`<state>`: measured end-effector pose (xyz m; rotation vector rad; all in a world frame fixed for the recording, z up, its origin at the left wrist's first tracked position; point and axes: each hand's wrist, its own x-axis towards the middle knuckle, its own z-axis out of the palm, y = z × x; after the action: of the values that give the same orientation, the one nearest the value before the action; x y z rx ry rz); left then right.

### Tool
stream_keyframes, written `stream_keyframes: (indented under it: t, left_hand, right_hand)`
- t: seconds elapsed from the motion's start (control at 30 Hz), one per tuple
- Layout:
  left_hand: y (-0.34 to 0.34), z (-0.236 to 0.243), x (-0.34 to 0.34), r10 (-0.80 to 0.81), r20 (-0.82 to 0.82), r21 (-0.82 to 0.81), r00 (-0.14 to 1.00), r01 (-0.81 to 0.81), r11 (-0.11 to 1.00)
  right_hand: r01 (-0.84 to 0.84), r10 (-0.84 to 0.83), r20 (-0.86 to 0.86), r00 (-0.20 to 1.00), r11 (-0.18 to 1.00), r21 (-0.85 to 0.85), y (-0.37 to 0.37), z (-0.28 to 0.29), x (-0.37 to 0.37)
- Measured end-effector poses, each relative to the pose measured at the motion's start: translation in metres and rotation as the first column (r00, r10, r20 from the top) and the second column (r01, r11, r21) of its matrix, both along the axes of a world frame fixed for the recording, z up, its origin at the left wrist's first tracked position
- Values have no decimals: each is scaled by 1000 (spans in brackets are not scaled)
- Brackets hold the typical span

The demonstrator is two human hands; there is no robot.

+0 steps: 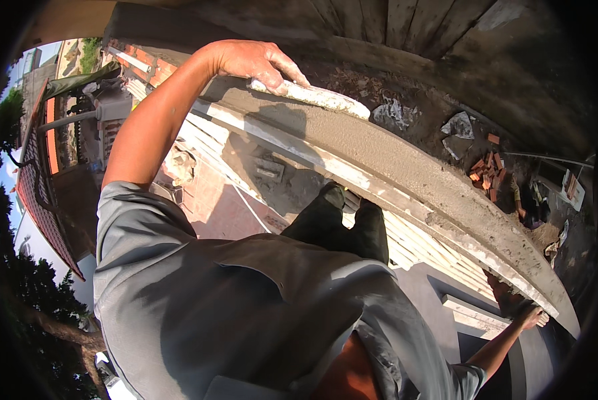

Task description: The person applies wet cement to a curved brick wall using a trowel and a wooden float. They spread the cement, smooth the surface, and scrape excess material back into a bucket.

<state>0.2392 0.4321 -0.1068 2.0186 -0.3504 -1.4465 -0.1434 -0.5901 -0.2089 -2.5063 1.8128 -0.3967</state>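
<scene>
A long whitish tool caked in mortar, probably a plastering float (315, 99), is gripped in my left hand (255, 63). It rests along the far edge of a strip of grey wet mortar (379, 143) on top of a wall. A long pale board (352, 175), smeared with mortar, runs along the near edge of that strip. Far to the right, my right hand (532, 318) is closed on the board's edge near its end. My left arm reaches forward, while my right arm stretches out low to the side.
Broken bricks (489, 172), crumpled sheets (457, 125) and rubble lie on the ground beyond the wall. Pale planks (412, 243) lie below, near my dark-trousered legs (339, 220). A small mortar-coated block or tool (269, 168) lies on grey-stained ground. A tiled roof (45, 207) stands left.
</scene>
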Motion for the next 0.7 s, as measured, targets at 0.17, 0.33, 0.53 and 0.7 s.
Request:
stream_keyframes:
  t: [0.17,0.33,0.53,0.7]
  left_hand:
    - [49,-38,17,-3,-45,132,999,9,991]
    - [118,-54,40,-47,-34,372,998,56,927]
    - [155,-1,51,61,136,100,989,-74,992]
    - [146,-3,28,-44,62,93,997,38,995]
  right_hand:
    - [120,-95,123,988,969,-216,47,47,-36]
    - [187,-184,39,982,921,-342,127,75,-150]
    - [434,-471,-180,864,877,-207,252,48,-271]
    - [337,-297,-427,854,941,19,346,2,-292]
